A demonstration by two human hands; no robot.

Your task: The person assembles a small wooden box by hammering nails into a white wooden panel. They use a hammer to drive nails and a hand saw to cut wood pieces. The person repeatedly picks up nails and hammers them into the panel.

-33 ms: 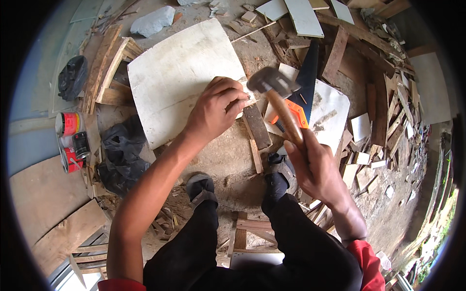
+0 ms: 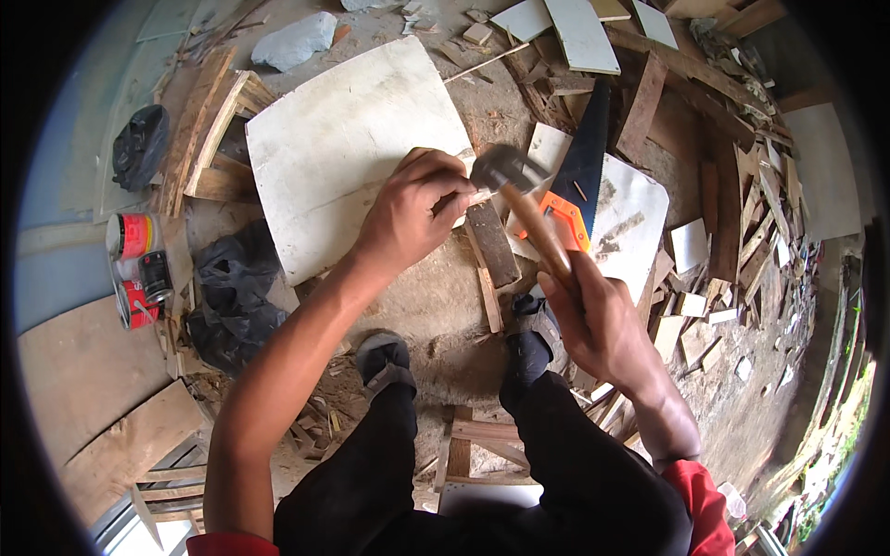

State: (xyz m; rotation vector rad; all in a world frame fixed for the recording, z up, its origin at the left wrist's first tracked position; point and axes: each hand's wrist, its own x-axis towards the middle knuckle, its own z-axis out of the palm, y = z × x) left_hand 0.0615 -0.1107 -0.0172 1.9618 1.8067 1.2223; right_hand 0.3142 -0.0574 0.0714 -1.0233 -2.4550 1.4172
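My right hand (image 2: 603, 320) is wrapped round the wooden handle of a hammer (image 2: 540, 229). The dark hammer head, slightly blurred, is just right of my left fingertips. My left hand (image 2: 413, 208) rests over the right edge of a large whitish board (image 2: 348, 130), thumb and fingers pinched together. Whatever is in the pinch is too small to make out. Beneath the fingertips a short pale wood piece shows at the board's edge, and a dark wooden block (image 2: 491, 246) lies just below it.
A handsaw (image 2: 584, 157) with an orange handle lies on a smaller white board (image 2: 635, 218) at right. Wood scraps (image 2: 742, 213) pile up far right. Red tins (image 2: 137, 306) and black plastic bags (image 2: 236, 287) stand left. My feet are below the board.
The hammer head has moved slightly down and left, closer to my left fingertips. My left hand keeps its pinch in nearly the same place.
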